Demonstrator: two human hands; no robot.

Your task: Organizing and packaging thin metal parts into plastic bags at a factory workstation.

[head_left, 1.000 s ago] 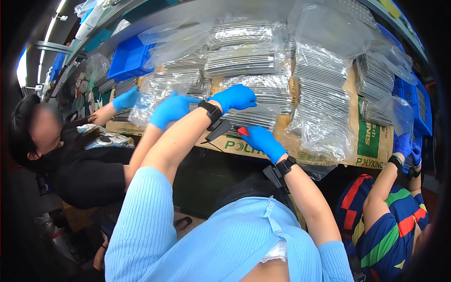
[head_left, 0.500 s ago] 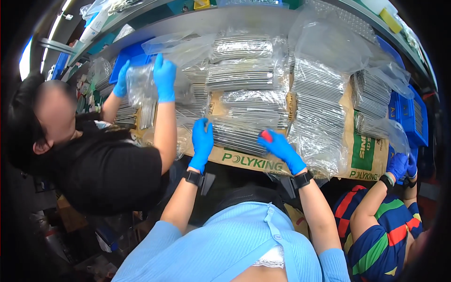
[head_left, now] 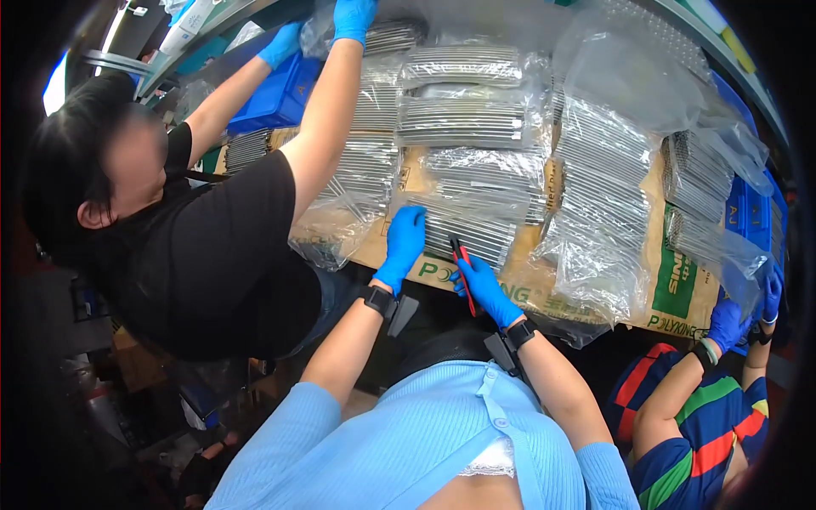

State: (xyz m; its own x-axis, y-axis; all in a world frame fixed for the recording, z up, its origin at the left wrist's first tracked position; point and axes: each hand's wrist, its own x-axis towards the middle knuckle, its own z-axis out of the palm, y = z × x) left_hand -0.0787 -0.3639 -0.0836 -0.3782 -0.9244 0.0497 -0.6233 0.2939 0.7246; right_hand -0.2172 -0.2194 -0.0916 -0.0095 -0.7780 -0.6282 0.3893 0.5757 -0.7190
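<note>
My right hand [head_left: 484, 289], gloved in blue, grips a slim red tool [head_left: 462, 253] with a dark tip; its exact kind is unclear. The tool points up over the near edge of a clear plastic bag of thin metal rods [head_left: 472, 231]. At the left end of that bag is my left hand [head_left: 405, 242], also in a blue glove, its fingers curled together. Whether it pinches the plastic there cannot be made out. The bag lies on brown printed paper sacking [head_left: 374, 252] along the near table edge.
More bagged rods [head_left: 463, 119] lie behind, with a long pile under plastic [head_left: 599, 183] on the right. A co-worker in black [head_left: 195, 246] reaches past a blue bin [head_left: 276, 98] at left. Another person's purple-gloved hand [head_left: 727, 323] handles a bag at right.
My right hand has come nearer and left, and the red tool now shows lengthwise. My left hand has curled at the bag's end. The left co-worker's hands have moved farther back.
</note>
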